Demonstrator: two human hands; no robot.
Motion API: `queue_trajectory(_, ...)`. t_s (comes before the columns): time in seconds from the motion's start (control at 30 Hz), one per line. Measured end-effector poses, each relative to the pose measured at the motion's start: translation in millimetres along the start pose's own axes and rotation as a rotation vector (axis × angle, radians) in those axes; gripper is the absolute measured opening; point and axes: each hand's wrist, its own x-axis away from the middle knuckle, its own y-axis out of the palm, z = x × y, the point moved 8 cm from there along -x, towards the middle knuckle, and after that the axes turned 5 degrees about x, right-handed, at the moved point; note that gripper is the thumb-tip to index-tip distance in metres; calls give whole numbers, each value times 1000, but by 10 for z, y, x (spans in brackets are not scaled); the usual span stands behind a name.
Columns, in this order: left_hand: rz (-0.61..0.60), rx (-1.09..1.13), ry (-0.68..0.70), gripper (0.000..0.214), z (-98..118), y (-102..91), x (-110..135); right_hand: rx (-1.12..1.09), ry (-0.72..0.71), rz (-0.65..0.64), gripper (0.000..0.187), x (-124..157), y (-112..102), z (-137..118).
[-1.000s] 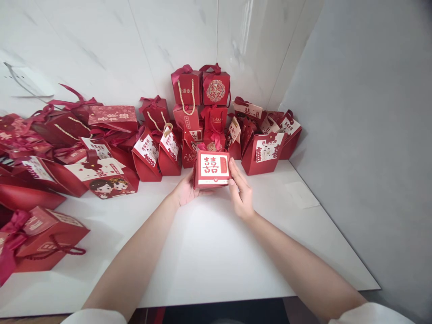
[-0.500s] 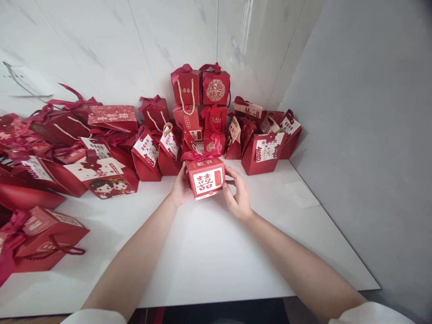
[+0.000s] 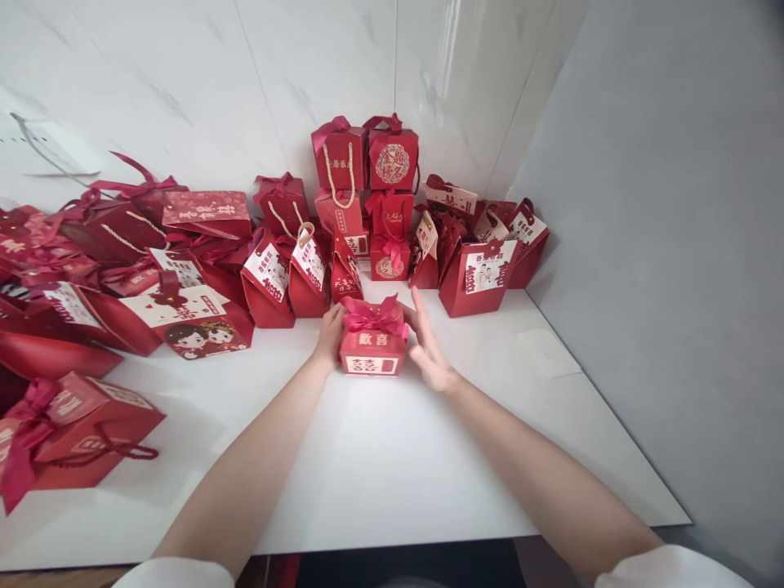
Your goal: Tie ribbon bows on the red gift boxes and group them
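Note:
A red gift box [image 3: 373, 339] with a pink ribbon bow and a white label sits upright on the white table in front of me. My left hand [image 3: 331, 335] is against its left side, with the fingertips curled round the back edge and partly hidden. On the other side, my right hand [image 3: 432, 351] has its fingers stretched out and the thumb apart, close beside the box. Whether the right fingers still touch it, I cannot tell. Just behind stands a small red gift bag [image 3: 346, 273], left of a stack of red boxes [image 3: 392, 214].
Many red gift bags and boxes crowd the left, including a bag with a cartoon couple [image 3: 199, 331] and a ribboned box [image 3: 91, 433] at the front left. More bags [image 3: 478, 282] stand at the back right. A tiled wall closes the back; a grey wall [image 3: 661, 245] runs along the right.
The gift box has come down onto the table and tilted back, so its top and bow show more. My right fingers have straightened and loosened from its side.

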Motion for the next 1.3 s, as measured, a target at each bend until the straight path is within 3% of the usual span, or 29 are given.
queue_trajectory(0.1, 25, -24, 108, 28, 107, -60, -23, -116, 86, 218, 79, -3, -190, 110)
queue_trajectory(0.2, 15, -45, 107, 28, 116, -40, -36, -190, 216, 390, 65, 19, -328, 249)
queue_trajectory(0.33, 26, -112, 60, 31, 121, -31, -45, -245, 330, 503, 55, 35, -422, 392)
queue_trajectory(0.43, 64, -239, 30, 31, 296, -82, 12, -302, 410, 547, 50, 53, -462, 526)
queue_trajectory(0.5, 109, -338, 27, 28, 530, -95, 137, -330, 436, 576, 46, 65, -493, 600)
queue_trajectory(0.6, 256, -565, 72, 37, 955, 10, 512, -346, 448, 591, 42, 70, -514, 666)
queue_trajectory(0.67, 395, -973, 109, 45, 1189, 207, 847, -349, 455, 585, 41, 68, -502, 683)
queue_trajectory(0.7, 381, -1125, 105, 51, 1217, 366, 986, -348, 458, 579, 41, 66, -491, 682)
queue_trajectory(0.77, 278, -1278, 95, 78, 1159, 675, 1190, -343, 460, 564, 40, 62, -467, 669)
queue_trajectory(0.83, 159, -1292, 84, 97, 1049, 886, 1284, -337, 459, 551, 40, 62, -450, 648)
queue_trajectory(0.93, -80, -1193, 63, 98, 919, 1042, 1240, -335, 462, 534, 39, 62, -438, 626)
queue_trajectory(1.1, -667, -986, 11, 102, 856, 1171, 1130, -346, 465, 528, 42, 57, -440, 616)
queue_trajectory(1.2, -777, -1052, -1, 99, 988, 1131, 1105, -336, 463, 538, 42, 55, -451, 614)
queue_trajectory(1.3, -783, -1265, -50, 98, 1104, 1132, 1137, -321, 472, 533, 41, 54, -450, 618)
